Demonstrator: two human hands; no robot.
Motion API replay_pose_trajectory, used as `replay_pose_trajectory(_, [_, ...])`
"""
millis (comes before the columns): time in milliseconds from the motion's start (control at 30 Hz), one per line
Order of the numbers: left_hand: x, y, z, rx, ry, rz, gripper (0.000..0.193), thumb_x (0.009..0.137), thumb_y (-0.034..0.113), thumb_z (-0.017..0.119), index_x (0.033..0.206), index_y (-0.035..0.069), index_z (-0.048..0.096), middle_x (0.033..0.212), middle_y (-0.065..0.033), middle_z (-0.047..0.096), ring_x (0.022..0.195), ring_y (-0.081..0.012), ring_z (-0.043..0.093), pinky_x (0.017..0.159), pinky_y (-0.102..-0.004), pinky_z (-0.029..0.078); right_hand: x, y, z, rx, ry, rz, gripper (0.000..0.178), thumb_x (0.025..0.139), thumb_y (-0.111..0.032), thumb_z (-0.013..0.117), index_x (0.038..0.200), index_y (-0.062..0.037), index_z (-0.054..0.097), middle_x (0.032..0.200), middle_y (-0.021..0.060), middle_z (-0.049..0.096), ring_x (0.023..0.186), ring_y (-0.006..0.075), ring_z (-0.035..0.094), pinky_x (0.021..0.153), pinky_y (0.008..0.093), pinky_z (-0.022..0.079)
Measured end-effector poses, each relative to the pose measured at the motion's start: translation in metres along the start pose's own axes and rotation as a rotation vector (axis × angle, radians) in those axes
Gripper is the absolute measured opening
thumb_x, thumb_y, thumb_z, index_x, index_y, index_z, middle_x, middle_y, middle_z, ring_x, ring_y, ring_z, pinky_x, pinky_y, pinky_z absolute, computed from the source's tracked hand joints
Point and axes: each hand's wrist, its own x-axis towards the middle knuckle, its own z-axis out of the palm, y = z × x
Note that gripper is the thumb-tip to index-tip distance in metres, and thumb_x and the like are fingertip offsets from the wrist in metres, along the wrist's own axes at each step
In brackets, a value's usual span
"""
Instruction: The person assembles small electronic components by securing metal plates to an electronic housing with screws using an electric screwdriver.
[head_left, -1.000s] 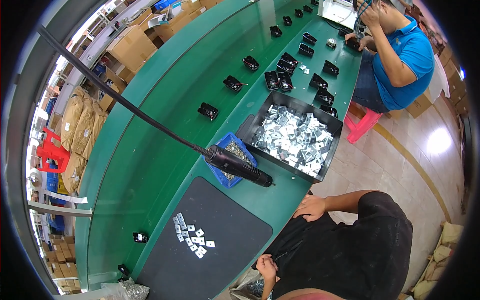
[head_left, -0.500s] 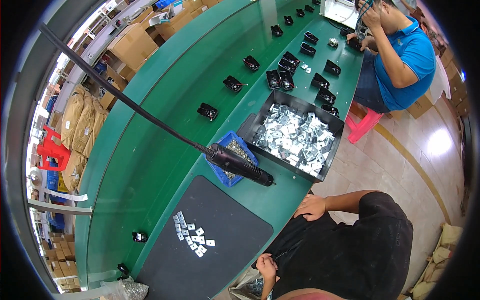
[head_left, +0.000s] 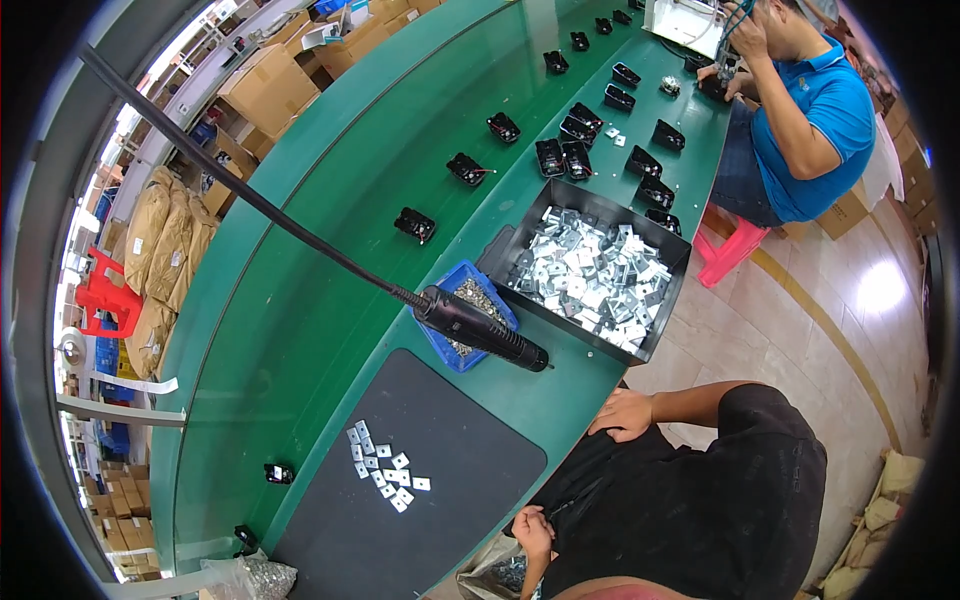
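Black cloth (head_left: 590, 475) is lying under the right hand (head_left: 624, 413), which is resting released, fingers extended. The left hand (head_left: 534, 530) is lying curled nearer; whether it is grasping anything, I cannot tell. Left of both, metal plates (head_left: 403, 478) are lying on a dark mat (head_left: 455, 425); farther off, a black screwdriver (head_left: 482, 328) is hanging.

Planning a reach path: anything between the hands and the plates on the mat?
Nothing visible blocks left hand or right hand from the plates; only table edge and bare mat lie between. The screwdriver hangs aside.
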Motion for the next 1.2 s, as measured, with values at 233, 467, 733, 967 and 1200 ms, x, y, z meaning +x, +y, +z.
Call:
replay_pose_trajectory(233, [0.0013,-0.0061,-0.0052,-0.003,-0.031,-0.009,0.023,0.099,0.014,0.043,0.086,0.000,0.055,0.055,-0.0026,0.044,0.036,-0.0099,0.040,0.033,-0.0247,0.035,0.0002,-0.0017,-0.0018,-0.007,-0.015,0.014,0.036,0.077,-0.014,0.054,0.112,-0.0122,0.060,0.127,0.0033,0.057,0.124,0.0219,0.047,0.107,0.0414,0.028])
replay_pose_trajectory(467, [0.0004,-0.0064,-0.0055,-0.018,-0.021,-0.014,0.022,0.099,0.012,0.042,0.085,-0.001,0.054,0.055,-0.0028,0.044,0.036,-0.0100,0.040,0.033,-0.0246,0.035,-0.0007,0.0011,0.0019,-0.007,-0.041,0.023,0.035,0.078,-0.015,0.054,0.112,-0.0131,0.060,0.127,0.0032,0.057,0.124,0.0221,0.047,0.107,0.0403,0.029])
replay_pose_trajectory(733, [0.0001,-0.0014,-0.0039,-0.021,-0.028,-0.021,0.020,0.097,0.010,0.043,0.086,-0.002,0.054,0.057,-0.0033,0.045,0.037,-0.0103,0.042,0.034,-0.0243,0.036,-0.0009,0.0003,0.0017,-0.014,-0.070,0.068,0.036,0.077,-0.018,0.055,0.113,-0.0144,0.061,0.128,0.0033,0.057,0.122,0.0231,0.048,0.105,0.0407,0.030])
replay_pose_trajectory(967, [0.0006,-0.0069,-0.0068,-0.010,-0.029,-0.008,0.020,0.097,0.010,0.043,0.088,-0.002,0.055,0.057,-0.0029,0.045,0.038,-0.0100,0.042,0.034,-0.0241,0.037,-0.0018,0.0020,0.0044,-0.010,-0.049,0.051,0.036,0.077,-0.017,0.054,0.112,-0.0147,0.061,0.128,0.0029,0.056,0.122,0.0230,0.047,0.105,0.0412,0.030])
replay_pose_trajectory(1200, [-0.0011,-0.0019,-0.0032,-0.023,-0.029,-0.015,0.020,0.098,0.012,0.044,0.088,-0.002,0.055,0.056,-0.0022,0.044,0.038,-0.0093,0.040,0.034,-0.0239,0.036,-0.0026,0.0020,0.0046,-0.013,-0.034,0.045,0.037,0.076,-0.017,0.055,0.112,-0.0160,0.060,0.128,0.0018,0.057,0.119,0.0222,0.049,0.103,0.0405,0.031])
